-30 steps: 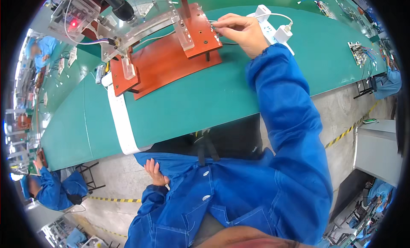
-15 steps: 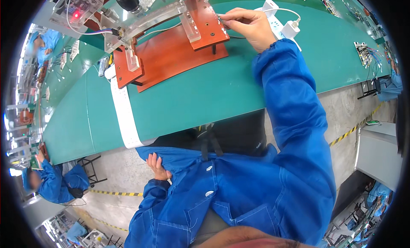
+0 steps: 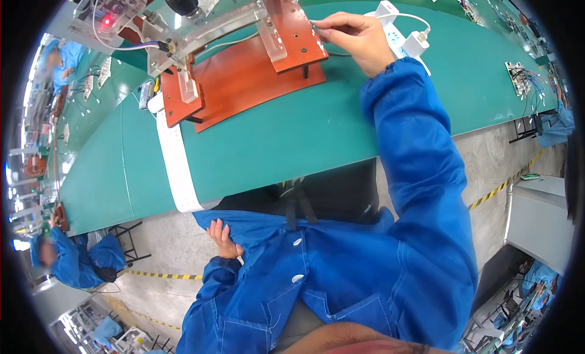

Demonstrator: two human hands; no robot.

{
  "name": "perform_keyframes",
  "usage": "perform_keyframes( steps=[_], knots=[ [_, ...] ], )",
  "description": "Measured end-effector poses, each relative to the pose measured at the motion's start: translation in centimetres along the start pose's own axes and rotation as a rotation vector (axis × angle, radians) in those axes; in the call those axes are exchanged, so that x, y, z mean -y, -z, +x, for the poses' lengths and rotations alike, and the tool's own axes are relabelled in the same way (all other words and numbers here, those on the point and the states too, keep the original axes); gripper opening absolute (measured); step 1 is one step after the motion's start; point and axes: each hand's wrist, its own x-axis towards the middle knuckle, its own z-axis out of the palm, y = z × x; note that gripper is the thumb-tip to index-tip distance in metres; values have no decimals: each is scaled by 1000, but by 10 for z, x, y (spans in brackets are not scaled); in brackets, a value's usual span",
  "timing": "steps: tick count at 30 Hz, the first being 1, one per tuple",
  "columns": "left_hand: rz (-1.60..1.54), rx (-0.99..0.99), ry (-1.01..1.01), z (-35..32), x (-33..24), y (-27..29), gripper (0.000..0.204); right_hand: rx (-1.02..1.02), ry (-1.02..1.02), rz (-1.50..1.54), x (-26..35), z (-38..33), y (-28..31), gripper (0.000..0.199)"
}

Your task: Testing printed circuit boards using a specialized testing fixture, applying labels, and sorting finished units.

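My right hand [image 3: 361, 42] reaches to the right edge of a red-brown fixture [image 3: 262, 80] on the green table. Thumb and forefinger are pinched together at that edge, and what lies between them is too small to make out. Clear acrylic parts [image 3: 271, 40] and a black cylindrical tool head [image 3: 181, 0] stand over the fixture's raised side plates. Low at my left side, my left hand [image 3: 225, 239] rests against the blue jacket [image 3: 256, 232], its fingers stretched out and holding nothing that I can see.
A white power strip [image 3: 395, 40] with a plugged-in white adapter [image 3: 415, 44] lies right of my hand. A long white strip [image 3: 177, 165] crosses the table's left part. Circuit boards with wires [image 3: 519, 80] lie far right. Another person [image 3: 82, 256] sits at far left.
My two hands stay in almost the same places, the right one still pinching at the fixture's edge. At far left, the other person's arm has shifted slightly.
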Motion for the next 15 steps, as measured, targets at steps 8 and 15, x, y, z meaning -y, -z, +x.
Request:
perform_keyframes(
  steps=[8,15],
  knots=[
    [-17,-34,2,2,-1,-2,66,-13,-15,10,-6,4,5,17],
    [-30,-52,8,3,0,-4,65,-39,-14,28,-16,5,8,19]
  ],
)
